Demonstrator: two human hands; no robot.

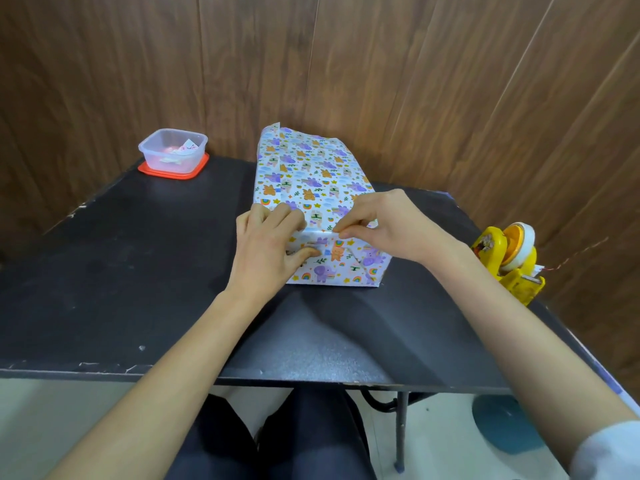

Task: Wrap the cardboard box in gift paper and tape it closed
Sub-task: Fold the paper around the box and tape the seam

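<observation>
On the black table (138,271) the gift-wrapped box (311,168) lies straight ahead of my hands, its long axis running away from me, with the near end face toward me. My left hand (270,244) clasps the near left corner, fingers on top and thumb on the end face. My right hand (381,226), close beside it, pinches a clear tape strip (317,234) along the near top edge — the tape dispenser (509,258) sits further right.

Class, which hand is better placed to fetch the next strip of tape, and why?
Right, probably. The tape dispenser stands off to the right, nearer the right hand; the left hand holds the folded gift paper down.
</observation>
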